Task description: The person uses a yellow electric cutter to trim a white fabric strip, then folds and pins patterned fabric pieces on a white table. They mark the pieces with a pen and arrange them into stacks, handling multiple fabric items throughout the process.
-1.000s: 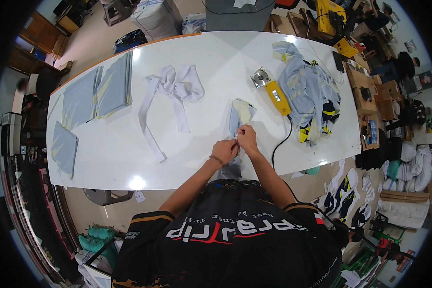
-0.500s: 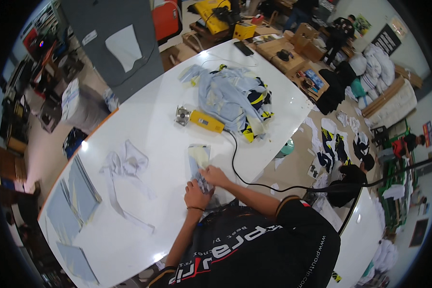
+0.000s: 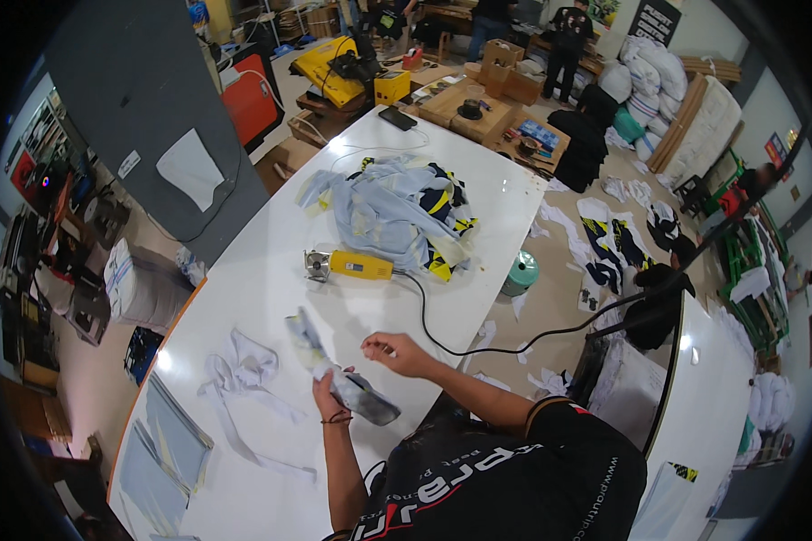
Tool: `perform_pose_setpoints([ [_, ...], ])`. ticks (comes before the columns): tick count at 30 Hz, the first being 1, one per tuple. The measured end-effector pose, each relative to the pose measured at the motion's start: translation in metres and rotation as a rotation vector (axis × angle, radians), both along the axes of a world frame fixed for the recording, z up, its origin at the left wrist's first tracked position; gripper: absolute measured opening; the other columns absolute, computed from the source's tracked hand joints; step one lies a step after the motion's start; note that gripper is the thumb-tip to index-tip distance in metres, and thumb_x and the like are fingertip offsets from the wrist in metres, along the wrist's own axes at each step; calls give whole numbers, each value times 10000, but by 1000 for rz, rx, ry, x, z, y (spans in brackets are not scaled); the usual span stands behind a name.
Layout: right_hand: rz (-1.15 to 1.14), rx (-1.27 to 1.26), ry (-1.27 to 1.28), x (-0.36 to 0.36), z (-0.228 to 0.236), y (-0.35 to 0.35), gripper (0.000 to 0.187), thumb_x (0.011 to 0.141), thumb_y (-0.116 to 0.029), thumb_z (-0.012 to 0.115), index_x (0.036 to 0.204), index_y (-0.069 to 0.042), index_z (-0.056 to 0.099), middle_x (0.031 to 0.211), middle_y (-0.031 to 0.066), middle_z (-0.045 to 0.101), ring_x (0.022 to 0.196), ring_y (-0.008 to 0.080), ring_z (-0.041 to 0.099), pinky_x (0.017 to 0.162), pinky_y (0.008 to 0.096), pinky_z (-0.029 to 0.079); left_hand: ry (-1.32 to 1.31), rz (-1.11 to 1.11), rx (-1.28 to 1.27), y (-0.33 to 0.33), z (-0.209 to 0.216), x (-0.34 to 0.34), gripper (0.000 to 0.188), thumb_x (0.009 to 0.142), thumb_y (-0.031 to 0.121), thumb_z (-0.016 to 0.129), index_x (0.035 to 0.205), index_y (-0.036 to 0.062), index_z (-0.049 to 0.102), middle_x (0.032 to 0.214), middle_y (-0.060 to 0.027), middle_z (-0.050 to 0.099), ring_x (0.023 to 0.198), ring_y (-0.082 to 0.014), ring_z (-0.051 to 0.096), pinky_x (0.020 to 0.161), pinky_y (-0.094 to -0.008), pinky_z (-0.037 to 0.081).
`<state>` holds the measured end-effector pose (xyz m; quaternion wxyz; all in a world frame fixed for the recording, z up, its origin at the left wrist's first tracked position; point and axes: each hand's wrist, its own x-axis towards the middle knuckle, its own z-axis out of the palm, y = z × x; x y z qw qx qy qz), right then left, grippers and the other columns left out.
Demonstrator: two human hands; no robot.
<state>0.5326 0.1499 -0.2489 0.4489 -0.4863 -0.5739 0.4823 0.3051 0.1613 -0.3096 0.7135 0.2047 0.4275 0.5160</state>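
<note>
The left hand (image 3: 327,394) is partly covered by the grey fabric strip (image 3: 338,374) it grips, so its fingers cannot be made out; the strip's lower end hides the table (image 3: 262,270) edge beneath it. The right hand (image 3: 397,352) pinches something too small to identify. Beyond the strip, the yellow electric cutter (image 3: 352,265) has its blade end too small to read, and its black cord (image 3: 514,341) drops off the table and vanishes behind dark objects. The heap of garments (image 3: 392,212) conceals its own lower layers. The grey stacked panels (image 3: 167,446), left of the strip, are cut off by the dark fisheye rim.
</note>
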Motion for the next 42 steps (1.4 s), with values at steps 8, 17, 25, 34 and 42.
perform_pose_setpoints([
  [8,-908,-74,408,178,-10,79,178,1018,-263,650,1064,-91,662,837,26,676,695,129,656,622,291,534,181,260,-118,29,-68,-39,346,989,273,691,1196,37,545,895,-86,634,765,-238,662,631,-393,563],
  [17,-2244,-95,-162,552,-114,144,301,903,-304,651,893,-10,712,814,199,728,768,364,712,683,505,545,304,385,-182,36,-70,-17,367,987,258,709,1250,45,569,967,-77,650,775,-205,622,660,-370,530],
  [25,-1355,-99,-857,750,-137,248,263,889,-251,678,987,-28,776,923,206,749,910,412,717,826,475,557,1525,95,-770,-38,-77,-23,978,939,700,561,1592,36,262,1575,-250,432,1467,-382,400,1186,-426,358],
  [34,-1065,-482,-1137,884,-187,338,518,873,-99,621,1370,-235,672,1363,195,597,1259,422,543,1070,496,484,1875,-308,-1118,-11,-63,23,1141,904,778,489,1526,-153,271,1393,-361,537,1235,-437,587,1024,-458,498],
  [42,-1070,-574,-1404,892,-196,339,275,907,-266,704,1175,-212,730,1231,144,620,1176,377,586,965,527,526,1735,-276,-1206,-1,-44,56,1076,929,716,557,1514,-151,303,1407,-327,564,1261,-433,582,1085,-441,471],
])
